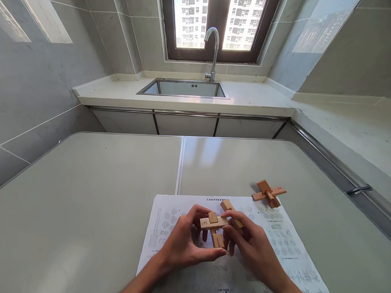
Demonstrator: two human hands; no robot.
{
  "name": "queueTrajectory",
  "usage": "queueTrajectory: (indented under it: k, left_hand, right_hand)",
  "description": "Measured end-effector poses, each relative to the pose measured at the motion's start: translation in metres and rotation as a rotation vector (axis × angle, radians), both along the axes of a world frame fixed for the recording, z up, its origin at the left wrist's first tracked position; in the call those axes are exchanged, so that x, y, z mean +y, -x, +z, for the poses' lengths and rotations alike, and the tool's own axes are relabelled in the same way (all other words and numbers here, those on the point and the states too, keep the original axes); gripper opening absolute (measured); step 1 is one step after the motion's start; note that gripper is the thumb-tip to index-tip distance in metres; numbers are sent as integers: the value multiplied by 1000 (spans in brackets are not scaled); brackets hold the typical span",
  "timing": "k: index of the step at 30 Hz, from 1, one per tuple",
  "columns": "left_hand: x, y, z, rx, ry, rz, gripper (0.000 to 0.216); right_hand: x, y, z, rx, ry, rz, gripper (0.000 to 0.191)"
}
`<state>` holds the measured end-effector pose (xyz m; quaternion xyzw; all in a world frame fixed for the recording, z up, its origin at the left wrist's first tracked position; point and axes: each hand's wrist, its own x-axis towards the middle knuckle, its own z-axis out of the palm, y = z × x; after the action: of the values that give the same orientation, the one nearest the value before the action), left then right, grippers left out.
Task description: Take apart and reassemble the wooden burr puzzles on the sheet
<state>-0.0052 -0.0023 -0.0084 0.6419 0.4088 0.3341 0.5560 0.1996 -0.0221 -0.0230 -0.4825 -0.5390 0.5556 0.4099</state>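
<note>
My left hand is closed around two wooden puzzle pieces set across each other. One puzzle piece lies crosswise and bears a "3". The other puzzle piece runs lengthwise and has a single stroke marked on its near end. My right hand pinches the right end of the piece marked "3". Just behind the right fingers a further wooden piece shows, partly covered; whether that hand touches it I cannot tell. Beneath both hands lies a printed sheet with small diagrams.
A cross-shaped group of joined wooden pieces rests at the sheet's upper right corner. The grey table has a seam down its middle. Beyond it stand a counter, a sink and a faucet under a window.
</note>
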Motion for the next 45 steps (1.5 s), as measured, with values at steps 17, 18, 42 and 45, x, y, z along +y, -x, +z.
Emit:
queueTrajectory:
  k: [17,18,42,45]
  left_hand:
    - [1,-1,-3,-18,9,208,54]
    - [1,-1,-4,-6,-9,212,54]
    - [-9,-5,-21,274,-509,139,69]
    - [-9,-6,-23,253,-552,151,67]
  right_hand:
    - [5,-12,2,-130,-38,-171,52]
    - [5,-12,3,-167,-51,-170,51]
    - [-5,-2,-21,-539,-588,-77,28]
    - [-5,-1,-25,-571,-783,-118,39]
